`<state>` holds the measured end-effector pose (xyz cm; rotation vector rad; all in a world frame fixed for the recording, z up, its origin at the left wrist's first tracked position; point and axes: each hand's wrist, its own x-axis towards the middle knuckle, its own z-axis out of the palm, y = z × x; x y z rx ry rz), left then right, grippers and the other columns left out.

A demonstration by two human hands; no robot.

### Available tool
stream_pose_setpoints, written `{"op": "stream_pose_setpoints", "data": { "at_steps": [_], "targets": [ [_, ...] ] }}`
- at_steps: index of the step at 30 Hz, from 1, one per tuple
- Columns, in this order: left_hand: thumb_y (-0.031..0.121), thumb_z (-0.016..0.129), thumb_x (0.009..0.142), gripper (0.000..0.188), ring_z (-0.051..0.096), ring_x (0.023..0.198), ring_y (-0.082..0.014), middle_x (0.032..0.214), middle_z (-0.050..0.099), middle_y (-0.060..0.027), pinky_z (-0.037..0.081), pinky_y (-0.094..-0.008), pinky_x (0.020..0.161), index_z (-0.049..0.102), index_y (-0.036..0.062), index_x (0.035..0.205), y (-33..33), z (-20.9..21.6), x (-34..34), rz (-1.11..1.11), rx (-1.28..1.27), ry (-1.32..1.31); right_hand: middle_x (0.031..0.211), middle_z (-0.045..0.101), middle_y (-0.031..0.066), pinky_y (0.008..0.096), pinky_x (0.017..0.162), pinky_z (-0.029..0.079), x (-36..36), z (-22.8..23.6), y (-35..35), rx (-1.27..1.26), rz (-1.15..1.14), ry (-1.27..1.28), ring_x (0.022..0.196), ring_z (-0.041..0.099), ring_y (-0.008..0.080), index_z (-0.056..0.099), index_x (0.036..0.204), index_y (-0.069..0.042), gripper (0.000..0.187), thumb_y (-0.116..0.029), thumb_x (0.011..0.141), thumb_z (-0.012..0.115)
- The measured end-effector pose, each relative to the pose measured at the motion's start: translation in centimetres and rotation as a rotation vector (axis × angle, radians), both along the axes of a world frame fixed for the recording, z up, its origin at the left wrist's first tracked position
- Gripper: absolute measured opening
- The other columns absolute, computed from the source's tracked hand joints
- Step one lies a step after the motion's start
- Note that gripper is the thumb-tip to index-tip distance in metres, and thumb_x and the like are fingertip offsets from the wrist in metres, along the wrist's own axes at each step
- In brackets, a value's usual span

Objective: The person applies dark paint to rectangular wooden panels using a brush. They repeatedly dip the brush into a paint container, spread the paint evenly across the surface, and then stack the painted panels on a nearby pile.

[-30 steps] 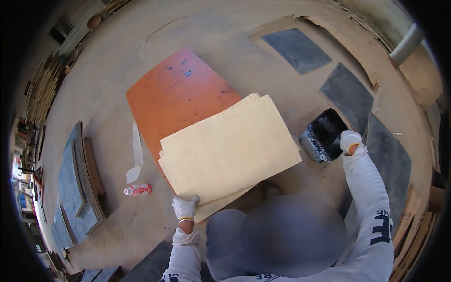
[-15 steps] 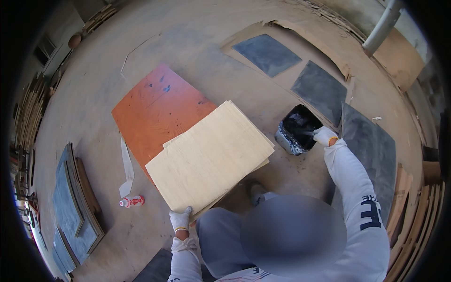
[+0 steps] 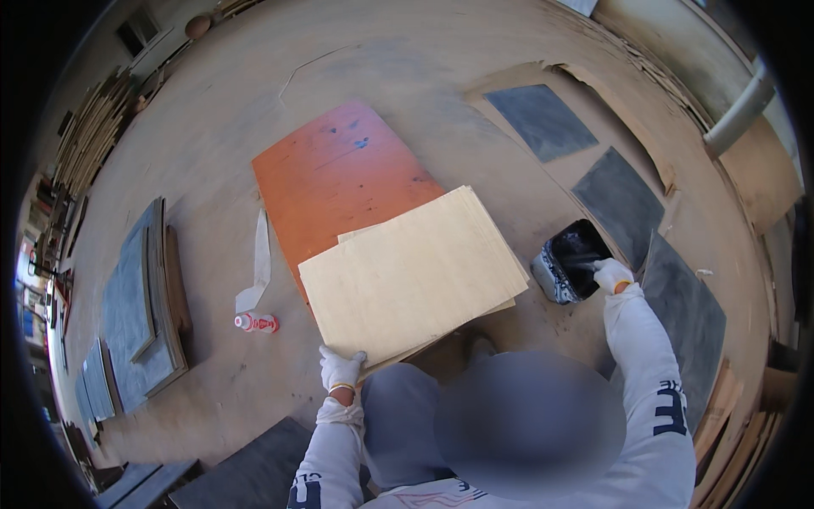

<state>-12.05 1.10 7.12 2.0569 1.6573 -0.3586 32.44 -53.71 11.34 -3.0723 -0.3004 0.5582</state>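
Note:
A pale plywood sheet (image 3: 415, 271) lies on top of a small stack in front of my knees. My left hand (image 3: 341, 367), in a white glove, grips its near left corner, thumb on the upper face. To the right stands a square black tub (image 3: 553, 280), its outer wall smeared with white and blue-black paint. My right hand (image 3: 611, 276), also gloved, is at the tub's right rim, fingers closed round the handle of a brush (image 3: 583, 265). The brush's far end sits in the dark inside of the tub and cannot be made out.
An orange-red board (image 3: 339, 187) lies partly under the plywood. Dark-coated panels (image 3: 543, 123) lie at the far right. At left are a stack of blue-grey boards (image 3: 127, 297), a red-and-white bottle (image 3: 257, 322) and a pale strip (image 3: 261, 263). A pipe (image 3: 742, 110) stands at the right wall.
The whole view has turned, so the stack, board and tub appear further right. My left hand is still on the plywood corner; my right hand still holds the brush in the tub.

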Motion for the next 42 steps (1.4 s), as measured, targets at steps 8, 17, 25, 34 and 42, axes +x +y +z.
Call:
{"op": "stream_pose_setpoints", "data": {
  "at_steps": [8,17,25,34,42],
  "targets": [
    [0.053,0.093,0.077,0.106,0.076,0.109,-0.0421,0.128,0.068,-0.0275,0.063,-0.0505,0.089,0.039,-0.0037,0.149,0.1,1.2,0.2,-0.077,0.090,0.032,0.111,0.078,0.0247,0.0502,0.093,0.058,2.9,-4.2,-3.9,0.255,0.259,0.054,0.105,0.073,0.0462,0.080,0.122,-0.010,0.035,-0.014,0.091,0.064],
    [0.054,0.092,0.076,0.113,0.065,0.130,-0.0368,0.146,0.058,-0.0204,0.056,-0.0605,0.101,0.034,-0.0006,0.156,-0.7,-0.6,2.3,0.012,-0.077,0.198,0.094,0.079,0.0133,0.0321,0.078,0.052,4.0,-3.8,-4.2,0.222,0.060,0.293,0.083,0.069,0.0200,0.074,0.132,0.003,0.056,0.002,0.080,0.053],
    [0.047,0.095,0.073,0.117,0.060,0.133,-0.0371,0.147,0.053,-0.0188,0.056,-0.0519,0.104,0.031,-0.0004,0.159,-0.5,-0.3,4.0,0.113,-0.116,0.096,0.073,0.060,0.0027,0.0320,0.062,0.039,8.2,-5.8,-9.2,0.380,-0.060,0.215,0.070,0.054,0.0143,0.080,0.118,0.001,0.043,0.003,0.080,0.058],
    [0.037,0.086,0.082,0.062,0.074,0.110,-0.0429,0.117,0.072,-0.0199,0.062,-0.0537,0.093,0.059,0.0048,0.127,0.4,-1.9,1.5,0.247,0.109,-0.133,0.096,0.068,-0.0016,0.0280,0.058,0.046,-0.4,3.7,-5.5,0.972,-0.337,0.401,0.064,0.053,0.0088,0.058,0.156,-0.006,0.048,-0.019,0.110,0.058],
    [0.058,0.063,0.099,0.069,0.057,0.133,-0.0458,0.145,0.053,-0.0254,0.051,-0.0567,0.105,0.056,-0.0002,0.136,-0.1,-4.9,6.0,0.197,0.246,-0.090,0.134,0.068,0.0123,0.0384,0.099,0.049,-9.2,7.4,14.9,0.796,0.225,0.023,0.116,0.064,0.0255,0.052,0.159,-0.007,0.054,-0.012,0.106,0.060]
  ]
}}
